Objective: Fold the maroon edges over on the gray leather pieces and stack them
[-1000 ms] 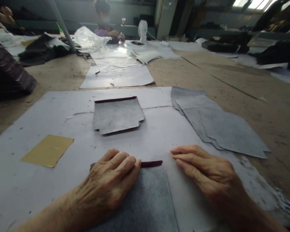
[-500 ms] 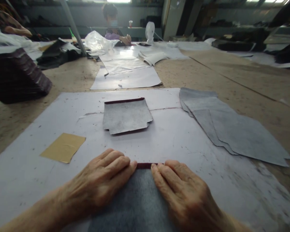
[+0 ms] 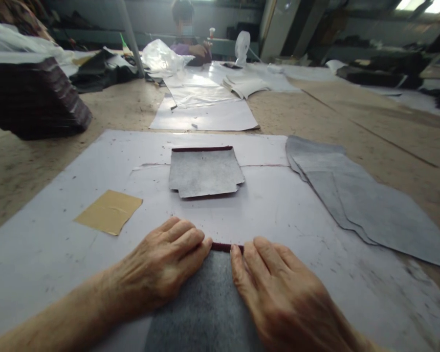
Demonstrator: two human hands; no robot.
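A grey piece of material (image 3: 201, 308) with a dark red folded top edge (image 3: 222, 247) lies in front of me on a large white sheet (image 3: 58, 244). My left hand (image 3: 161, 266) lies flat on its left part, fingers stretched toward the red edge. Flat on the right part rests my right hand (image 3: 278, 293), its fingertips at that same edge. Farther up the sheet lies a second grey piece (image 3: 204, 171) with a red top edge.
A tan paper square (image 3: 109, 211) lies to the left. A pile of grey pieces (image 3: 363, 200) sits to the right. A dark stack (image 3: 33, 98) stands at the far left. Another person (image 3: 185, 34) works at the table's far end among white sheets (image 3: 205, 115) and plastic.
My right hand moved left from the white sheet onto the grey piece, so both hands now press along the red edge. The view shifted slightly.
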